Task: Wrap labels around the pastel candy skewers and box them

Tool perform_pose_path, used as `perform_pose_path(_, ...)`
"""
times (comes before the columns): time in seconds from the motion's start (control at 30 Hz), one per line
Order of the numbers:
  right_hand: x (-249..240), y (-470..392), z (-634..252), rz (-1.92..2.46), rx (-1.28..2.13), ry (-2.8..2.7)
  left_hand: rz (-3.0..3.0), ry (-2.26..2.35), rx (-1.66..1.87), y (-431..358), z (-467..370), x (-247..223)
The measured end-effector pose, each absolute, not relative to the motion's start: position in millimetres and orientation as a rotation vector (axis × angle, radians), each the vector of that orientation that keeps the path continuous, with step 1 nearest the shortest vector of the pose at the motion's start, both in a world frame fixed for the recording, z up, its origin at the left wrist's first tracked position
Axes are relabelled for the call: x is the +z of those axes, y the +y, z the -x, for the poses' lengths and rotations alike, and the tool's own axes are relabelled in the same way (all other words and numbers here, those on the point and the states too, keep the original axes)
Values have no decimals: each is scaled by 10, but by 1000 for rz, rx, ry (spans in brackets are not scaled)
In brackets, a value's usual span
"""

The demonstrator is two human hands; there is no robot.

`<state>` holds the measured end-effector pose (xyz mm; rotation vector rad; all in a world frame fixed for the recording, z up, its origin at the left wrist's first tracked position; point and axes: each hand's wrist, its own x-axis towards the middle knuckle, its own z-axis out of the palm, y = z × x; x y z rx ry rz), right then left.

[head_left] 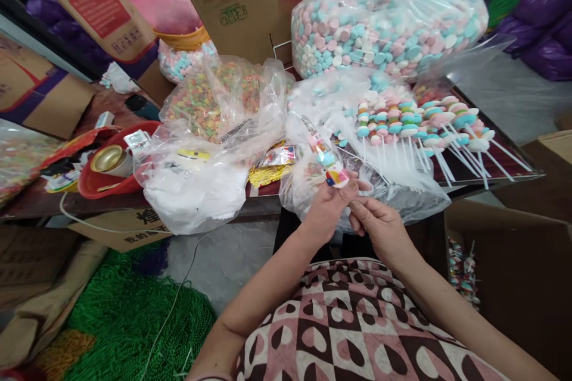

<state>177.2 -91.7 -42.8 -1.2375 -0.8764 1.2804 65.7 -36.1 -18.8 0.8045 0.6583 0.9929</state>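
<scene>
In the head view a candy skewer in a printed clear wrapper [326, 158] points up and away from me, with pink and blue pieces showing through. My left hand [328, 205] is closed around its lower end. Close beside it, my right hand [382, 226] has its fingers pinched together just below the wrapper; what they grip is too small and hidden to make out. Unwrapped marshmallow skewers [409, 116] with white sticks lie just beyond, on a clear plastic bag [406, 181]. Left of the held skewer sits a stack of printed wrappers [272, 164] with gold edges.
A big bag of marshmallows [388, 24] stands at the back; a bag of gummy rings [223, 95] is left of it. A red basin [89, 181] holds a metal bowl [108, 159]. At lower right, an open carton [513, 262] contains wrapped skewers [465, 271].
</scene>
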Motion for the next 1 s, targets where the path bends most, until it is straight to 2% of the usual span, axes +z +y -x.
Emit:
perform_pose_path(0.33,-569,-966,-1807,1366,1149,-1071,-650,670,1253,-12,-374,27)
perform_pose_path(0.7,-467,-943,-1686,1308,1223,-1054,-749,661,999,-402,-654,-261)
perform_pose_path(1.0,-530,-936,-1721,1294,1141,-948,-1221,888,1011,-378,-495,-308)
